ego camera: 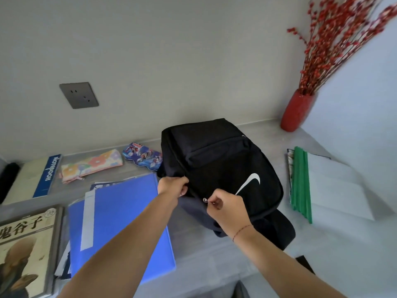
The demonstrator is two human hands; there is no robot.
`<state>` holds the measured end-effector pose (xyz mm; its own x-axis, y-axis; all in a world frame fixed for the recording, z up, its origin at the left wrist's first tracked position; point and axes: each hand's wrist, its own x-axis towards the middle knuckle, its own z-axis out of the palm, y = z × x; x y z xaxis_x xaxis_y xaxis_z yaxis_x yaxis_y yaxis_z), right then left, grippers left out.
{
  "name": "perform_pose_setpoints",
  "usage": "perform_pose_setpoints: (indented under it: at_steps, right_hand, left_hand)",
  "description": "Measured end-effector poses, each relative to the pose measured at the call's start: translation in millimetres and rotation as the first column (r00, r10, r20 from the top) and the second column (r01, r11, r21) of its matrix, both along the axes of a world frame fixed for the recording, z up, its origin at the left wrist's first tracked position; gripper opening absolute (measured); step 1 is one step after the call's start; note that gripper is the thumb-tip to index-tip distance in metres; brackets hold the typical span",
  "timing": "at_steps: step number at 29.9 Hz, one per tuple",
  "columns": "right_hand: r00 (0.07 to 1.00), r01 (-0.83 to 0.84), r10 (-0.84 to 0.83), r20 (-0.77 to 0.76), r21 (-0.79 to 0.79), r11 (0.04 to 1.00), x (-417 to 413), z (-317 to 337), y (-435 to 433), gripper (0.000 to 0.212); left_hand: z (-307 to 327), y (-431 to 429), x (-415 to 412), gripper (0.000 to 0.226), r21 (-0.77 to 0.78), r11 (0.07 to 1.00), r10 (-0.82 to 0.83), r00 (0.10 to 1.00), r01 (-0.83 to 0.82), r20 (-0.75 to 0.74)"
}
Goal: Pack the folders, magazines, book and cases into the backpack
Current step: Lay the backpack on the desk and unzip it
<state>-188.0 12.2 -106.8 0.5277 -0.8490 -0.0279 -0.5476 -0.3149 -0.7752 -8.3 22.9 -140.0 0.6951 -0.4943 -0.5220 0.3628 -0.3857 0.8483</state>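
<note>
While the black backpack lies on the grey desk, its white swoosh facing up, the things to pack sit on either side of it. Far left of the backpack and nearest the camera is the book with the Chinese title. Behind that lies a notebook with a blue spine, then the floral pencil case. Closer in, the big blue folder lies flat just beside the backpack, and the cartoon case touches its far left corner. Now the hands: the left hand is curled tight, gripping the fabric at the backpack's left edge, and the right hand pinches the zipper pull on the near side. Right of the backpack, the green-spined folders lie stacked, slightly apart from it. Beyond them a red vase stands by the wall.
</note>
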Motion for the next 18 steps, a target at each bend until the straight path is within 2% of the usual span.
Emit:
perform_pose_setpoints:
  at_steps: [3,5,7,8,9,10,11,13,14,15,16,18]
  right_hand:
    - [0.998,0.011,-0.014,0.066,0.045,0.999,-15.2,4.9,-0.3,0.009]
    - [0.992,0.028,-0.04,0.118,0.102,0.994,-22.1,7.7,-3.1,0.01]
    - [0.986,0.047,-0.073,0.151,0.172,0.984,-30.2,9.7,-4.7,0.01]
    - [0.983,0.044,-0.081,0.166,0.215,0.976,-31.3,9.6,-4.8,0.009]
    - [0.981,0.041,-0.087,0.175,0.253,0.967,-32.9,9.1,-5.0,0.006]
    - [0.979,0.041,-0.094,0.182,0.279,0.959,-35.4,8.9,-4.8,0.004]
    - [0.978,0.044,-0.101,0.185,0.289,0.956,-36.3,8.1,-5.0,0.005]
    - [0.977,0.056,-0.112,0.183,0.286,0.957,-38.6,5.6,-5.6,0.008]
    - [0.979,0.062,-0.112,0.171,0.274,0.96,-39.8,4.6,-5.9,0.007]
    - [0.982,0.066,-0.107,0.155,0.253,0.965,-41.0,3.6,-5.8,0.007]
    - [0.985,0.07,-0.103,0.139,0.227,0.971,-42.5,2.1,-5.4,0.008]
    - [0.99,0.067,-0.085,0.11,0.159,0.985,-46.6,-0.9,-3.5,0.011]
  left_hand:
    - [7.3,1.6,12.2,0.038,0.025,1.0,-0.003,0.998,0.002,0.062]
    - [11.1,3.4,16.4,0.03,0.033,0.999,0.008,0.993,-0.011,0.115]
    - [14.8,4.6,9.0,0.012,0.105,0.994,-0.074,0.943,0.042,0.323]
    - [16.2,7.0,3.1,0.007,0.174,0.98,-0.171,0.855,0.097,0.489]
    - [17.3,9.7,-6.8,0.014,0.23,0.957,-0.285,0.713,0.176,0.64]
    - [18.1,12.7,-19.6,0.019,0.258,0.917,-0.388,0.53,0.304,0.754]
    - [19.6,15.3,-31.8,0.021,0.295,0.84,-0.472,0.344,0.456,0.812]
    - [17.8,19.5,-49.9,0.02,0.422,0.6,-0.611,0.048,0.679,0.79]
    - [15.6,21.8,-53.7,0.022,0.492,0.496,-0.674,-0.04,0.716,0.738]
    - [13.4,24.3,-54.1,0.024,0.536,0.426,-0.72,-0.085,0.729,0.689]
    - [11.2,26.1,-52.9,0.025,0.556,0.397,-0.743,-0.099,0.73,0.662]
    - [8.6,28.0,-53.6,0.024,0.591,0.407,-0.744,-0.123,0.696,0.657]
